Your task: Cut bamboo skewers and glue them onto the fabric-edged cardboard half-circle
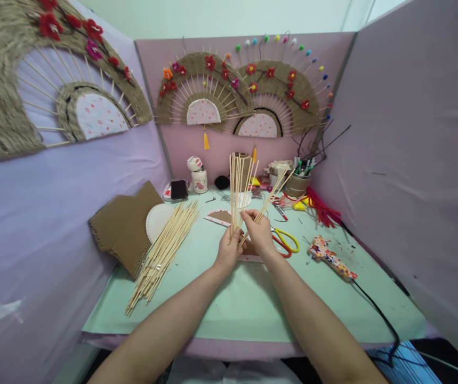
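Observation:
My left hand [229, 247] is closed around the lower part of an upright bundle of thin wooden sticks [236, 186]. Close beside it, my right hand [257, 229] is closed on a few more sticks [277, 186] that slant up to the right. Beneath the hands lies a brown cardboard piece with a pink-patterned edge [250, 258], partly hidden by them. Another such piece [219, 216] rests just behind my left hand. Scissors with yellow and red handles [287, 240] lie right of my right hand.
A large pile of loose sticks [162, 253] lies at left, by cut cardboard [127, 226] and a white disc [159, 221]. At right is a patterned glue gun [332, 258] with a black cord. Red fuzzy stems [322, 207] and a pen pot [297, 184] stand behind. Decorated fans [200, 66] hang on the walls.

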`<move>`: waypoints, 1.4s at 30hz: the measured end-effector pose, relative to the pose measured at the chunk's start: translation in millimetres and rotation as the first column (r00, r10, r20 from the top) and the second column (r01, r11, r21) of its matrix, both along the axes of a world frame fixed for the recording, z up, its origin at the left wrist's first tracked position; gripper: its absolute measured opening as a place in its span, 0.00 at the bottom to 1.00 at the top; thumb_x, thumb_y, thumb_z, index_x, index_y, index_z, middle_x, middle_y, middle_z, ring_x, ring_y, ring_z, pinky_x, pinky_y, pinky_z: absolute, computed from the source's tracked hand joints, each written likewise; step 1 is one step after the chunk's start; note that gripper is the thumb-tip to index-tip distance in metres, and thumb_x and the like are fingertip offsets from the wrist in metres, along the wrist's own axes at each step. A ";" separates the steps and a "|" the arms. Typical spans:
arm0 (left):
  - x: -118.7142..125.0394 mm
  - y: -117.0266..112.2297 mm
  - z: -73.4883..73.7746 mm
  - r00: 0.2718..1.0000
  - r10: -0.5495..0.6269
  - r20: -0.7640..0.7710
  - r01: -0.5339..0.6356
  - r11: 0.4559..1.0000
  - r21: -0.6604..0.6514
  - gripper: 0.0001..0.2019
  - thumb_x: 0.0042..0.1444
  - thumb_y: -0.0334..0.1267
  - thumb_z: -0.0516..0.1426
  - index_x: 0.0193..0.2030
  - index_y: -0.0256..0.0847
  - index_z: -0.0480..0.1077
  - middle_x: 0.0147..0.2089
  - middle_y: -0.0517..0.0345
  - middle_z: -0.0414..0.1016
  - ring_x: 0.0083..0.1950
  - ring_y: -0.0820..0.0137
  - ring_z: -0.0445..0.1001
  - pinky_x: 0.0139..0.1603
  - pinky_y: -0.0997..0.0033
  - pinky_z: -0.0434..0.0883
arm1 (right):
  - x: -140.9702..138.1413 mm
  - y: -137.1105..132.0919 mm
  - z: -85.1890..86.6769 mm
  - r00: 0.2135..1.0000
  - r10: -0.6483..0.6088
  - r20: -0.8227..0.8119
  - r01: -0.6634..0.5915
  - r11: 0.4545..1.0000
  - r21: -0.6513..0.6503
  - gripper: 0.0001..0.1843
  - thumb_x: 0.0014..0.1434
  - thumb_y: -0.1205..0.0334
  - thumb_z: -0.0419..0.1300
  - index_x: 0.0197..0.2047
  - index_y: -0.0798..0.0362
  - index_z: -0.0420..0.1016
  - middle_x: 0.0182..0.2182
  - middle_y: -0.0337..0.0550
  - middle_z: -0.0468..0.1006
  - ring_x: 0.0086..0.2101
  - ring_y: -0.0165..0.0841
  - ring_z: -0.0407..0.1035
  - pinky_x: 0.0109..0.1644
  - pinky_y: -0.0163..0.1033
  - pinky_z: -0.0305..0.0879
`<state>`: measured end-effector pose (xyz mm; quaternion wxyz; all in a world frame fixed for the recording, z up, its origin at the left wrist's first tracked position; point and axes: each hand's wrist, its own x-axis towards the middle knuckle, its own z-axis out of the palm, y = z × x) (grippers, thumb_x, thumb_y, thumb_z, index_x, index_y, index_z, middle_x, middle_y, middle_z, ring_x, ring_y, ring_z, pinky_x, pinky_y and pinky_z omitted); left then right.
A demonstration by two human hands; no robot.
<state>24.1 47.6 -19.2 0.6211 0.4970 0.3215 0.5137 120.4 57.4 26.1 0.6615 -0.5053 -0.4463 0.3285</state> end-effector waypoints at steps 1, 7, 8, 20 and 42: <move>0.1 0.1 -0.6 1.000 0.002 0.002 -0.002 1.000 0.001 0.20 0.54 0.57 0.55 0.37 0.40 0.61 0.21 0.65 0.65 0.17 0.81 0.56 0.16 0.81 0.49 | -0.2 -0.5 0.8 1.000 -0.009 0.007 0.009 1.000 0.003 0.13 0.50 0.52 0.60 0.28 0.54 0.72 0.22 0.36 0.70 0.24 0.30 0.61 0.31 0.36 0.57; 0.7 -0.4 1.2 0.999 0.022 0.024 -0.022 1.000 -0.004 0.20 0.53 0.57 0.56 0.38 0.41 0.62 0.21 0.67 0.63 0.17 0.80 0.57 0.16 0.81 0.49 | -1.4 -4.8 5.6 0.998 -0.051 0.043 0.050 0.998 0.035 0.10 0.51 0.55 0.58 0.25 0.52 0.66 0.21 0.33 0.66 0.25 0.30 0.59 0.33 0.36 0.58; 0.5 -0.5 2.0 0.999 0.027 0.031 -0.027 1.000 -0.008 0.20 0.53 0.57 0.57 0.38 0.41 0.62 0.21 0.67 0.63 0.17 0.80 0.57 0.16 0.81 0.49 | -1.6 -5.1 5.4 0.998 -0.050 0.046 0.049 0.998 0.039 0.10 0.51 0.56 0.58 0.24 0.51 0.64 0.20 0.33 0.65 0.25 0.30 0.59 0.33 0.36 0.57; 0.8 -0.4 -0.3 0.997 -0.060 0.049 0.060 0.998 -0.001 0.22 0.52 0.58 0.56 0.34 0.40 0.59 0.19 0.69 0.63 0.14 0.83 0.52 0.15 0.81 0.45 | -0.4 -2.6 3.2 0.998 0.063 -0.018 -0.063 0.998 -0.020 0.17 0.50 0.49 0.61 0.36 0.54 0.72 0.16 0.31 0.63 0.20 0.30 0.58 0.25 0.35 0.56; -0.8 1.1 6.3 0.990 -0.075 0.119 0.081 0.996 -0.048 0.22 0.51 0.58 0.58 0.33 0.38 0.63 0.19 0.64 0.67 0.13 0.83 0.51 0.14 0.80 0.43 | -0.6 -9.3 8.5 0.999 0.046 0.024 -0.047 0.998 0.030 0.12 0.53 0.52 0.58 0.27 0.52 0.65 0.19 0.32 0.66 0.23 0.28 0.60 0.29 0.34 0.60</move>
